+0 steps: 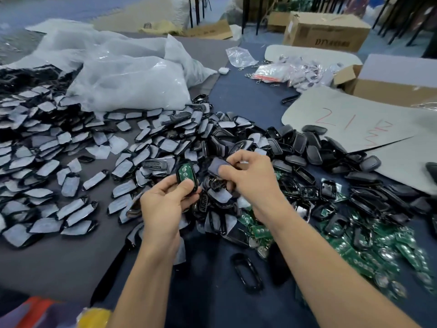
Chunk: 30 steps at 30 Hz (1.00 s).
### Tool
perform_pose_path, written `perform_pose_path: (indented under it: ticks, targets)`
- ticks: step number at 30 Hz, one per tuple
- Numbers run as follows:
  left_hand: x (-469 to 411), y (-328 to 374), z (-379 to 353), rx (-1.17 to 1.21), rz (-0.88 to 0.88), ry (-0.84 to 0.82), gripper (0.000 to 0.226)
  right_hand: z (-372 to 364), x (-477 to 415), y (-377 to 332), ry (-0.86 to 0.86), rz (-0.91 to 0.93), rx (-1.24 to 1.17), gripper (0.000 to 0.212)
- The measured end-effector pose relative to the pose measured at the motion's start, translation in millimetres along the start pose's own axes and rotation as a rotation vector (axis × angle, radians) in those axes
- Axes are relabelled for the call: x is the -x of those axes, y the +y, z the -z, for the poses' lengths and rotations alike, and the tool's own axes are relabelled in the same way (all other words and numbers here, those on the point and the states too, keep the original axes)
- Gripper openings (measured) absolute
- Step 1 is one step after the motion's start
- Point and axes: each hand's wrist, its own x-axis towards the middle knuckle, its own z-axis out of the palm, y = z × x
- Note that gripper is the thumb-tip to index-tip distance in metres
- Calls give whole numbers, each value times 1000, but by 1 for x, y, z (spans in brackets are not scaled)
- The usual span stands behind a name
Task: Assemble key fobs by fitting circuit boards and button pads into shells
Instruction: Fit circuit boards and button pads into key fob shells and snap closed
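A shell (194, 179) with a green board (185, 171) inside is gripped by the left hand (163, 204), whose thumb (186, 187) is pressed on its lower end. A film-covered cover (216, 165) is pinched between the thumb and fingers of the right hand (253, 181), just beside the shell.

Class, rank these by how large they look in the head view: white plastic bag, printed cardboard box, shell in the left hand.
1. white plastic bag
2. printed cardboard box, though it lies farther off
3. shell in the left hand
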Motion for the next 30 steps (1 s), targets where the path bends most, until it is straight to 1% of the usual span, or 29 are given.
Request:
perform_pose_path:
  ticks: [1, 2, 4, 5, 7, 9, 10, 11, 12, 14, 17, 21, 24, 26, 28, 30]
  targets:
    - [4, -1, -5, 3, 7, -28, 10, 10, 11, 0, -17, -45, -138, 21]
    - [9, -3, -11, -2, 12, -70, 11, 19, 22, 0, -12, -77, -219, 19]
    - [22, -9, -23, -44, 10, -192, 8, 34, 43, 4, 49, -134, -296, 16]
    - [30, -12, -29, -81, 4, -254, 14, 39, 51, 7, 85, -154, -313, 16]
    - [41, -20, -38, -150, 1, -360, 37, 50, 66, 12, 136, -174, -338, 16]
    - [50, -27, -44, -228, -7, -428, 57, 59, 76, 16, 168, -191, -360, 15]
    - [55, -30, -47, -283, -16, -461, 62, 63, 80, 17, 178, -197, -372, 14]
    - [60, -33, -50, -330, -25, -490, 61, 67, 84, 19, 189, -200, -379, 13]
    - [65, -35, -54, -348, -24, -505, 56, 71, 88, 20, 199, -201, -381, 13]
    - [77, -39, -62, -287, 35, -499, 44, 78, 96, 23, 215, -199, -391, 11]
    - [87, -38, -72, -233, 96, -474, 35, 87, 103, 26, 226, -199, -411, 11]
    - [97, -37, -80, -207, 137, -504, 23, 96, 107, 30, 233, -177, -409, 21]
    - [100, -37, -85, -262, 121, -537, 12, 100, 111, 32, 229, -156, -362, 10]
    - [100, -39, -86, -315, 98, -528, 7, 103, 113, 32, 194, -140, -347, 10]
    - [99, -37, -85, -297, 133, -507, 7, 107, 116, 31, 119, -125, -380, 27]
    - [97, -33, -84, -198, 240, -512, 5, 111, 121, 32, 50, -80, -403, 49]
